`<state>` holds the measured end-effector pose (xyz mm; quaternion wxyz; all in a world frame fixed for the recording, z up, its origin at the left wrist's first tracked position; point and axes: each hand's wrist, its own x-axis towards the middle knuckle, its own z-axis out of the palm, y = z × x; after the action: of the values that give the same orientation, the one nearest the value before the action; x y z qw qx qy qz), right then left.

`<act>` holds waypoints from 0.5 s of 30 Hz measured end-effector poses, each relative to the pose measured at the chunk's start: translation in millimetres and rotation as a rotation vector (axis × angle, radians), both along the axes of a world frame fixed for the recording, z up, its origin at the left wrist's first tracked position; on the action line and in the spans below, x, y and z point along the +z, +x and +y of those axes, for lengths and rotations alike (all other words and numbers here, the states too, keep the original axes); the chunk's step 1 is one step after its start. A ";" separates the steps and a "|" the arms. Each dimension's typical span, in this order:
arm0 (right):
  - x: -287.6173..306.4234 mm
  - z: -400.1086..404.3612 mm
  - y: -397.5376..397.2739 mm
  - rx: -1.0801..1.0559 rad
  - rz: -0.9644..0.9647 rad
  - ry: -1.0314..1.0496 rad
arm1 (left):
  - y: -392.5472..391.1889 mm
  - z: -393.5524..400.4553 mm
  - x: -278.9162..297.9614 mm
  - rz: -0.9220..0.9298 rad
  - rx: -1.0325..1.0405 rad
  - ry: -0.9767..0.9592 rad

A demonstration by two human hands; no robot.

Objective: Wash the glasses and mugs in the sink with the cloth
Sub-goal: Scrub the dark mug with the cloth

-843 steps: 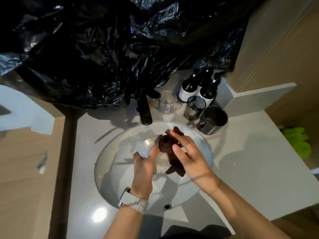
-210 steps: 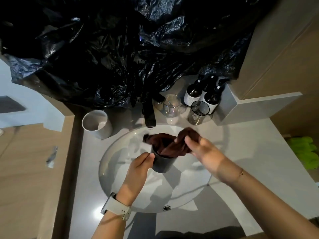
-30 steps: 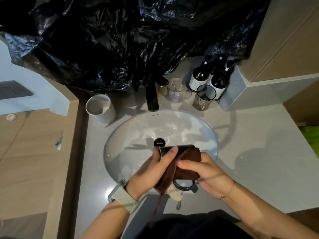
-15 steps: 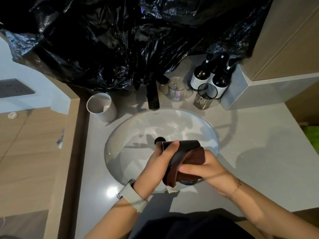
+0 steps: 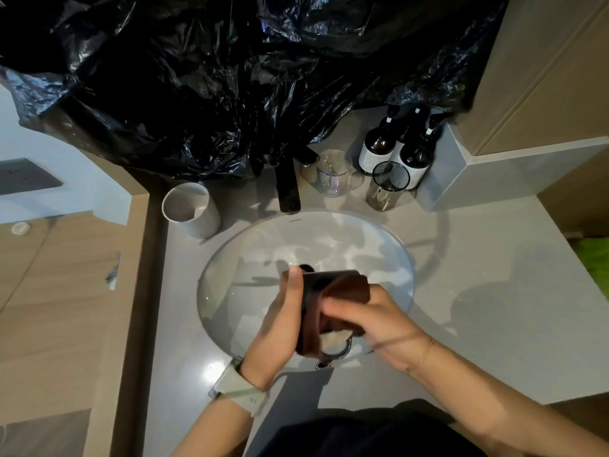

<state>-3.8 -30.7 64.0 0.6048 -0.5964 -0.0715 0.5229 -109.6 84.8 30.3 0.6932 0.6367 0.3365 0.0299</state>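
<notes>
Over the near half of the white sink, my left hand grips a dark mug lying on its side, handle toward me. My right hand presses a brown cloth against the mug's side, fingers curled over it. A white mug stands on the counter left of the black faucet. To the faucet's right stand a clear glass mug and a smoked glass.
Crumpled black plastic sheeting hangs over the back of the grey counter. Three dark pump bottles stand in the back right corner by a grey ledge. Something green lies at the far right edge.
Over the last second my right hand has slid the cloth along the mug's side. The mug stays gripped in my left hand over the basin.
</notes>
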 end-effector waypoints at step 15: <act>-6.3 3.8 18.9 0.033 0.137 -0.079 | -2.3 -21.7 -9.9 -0.027 0.115 0.380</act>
<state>15.1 -26.9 57.7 0.5754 -0.5816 -0.0191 0.5747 -111.9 63.1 20.4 0.5620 0.7354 0.3514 0.1410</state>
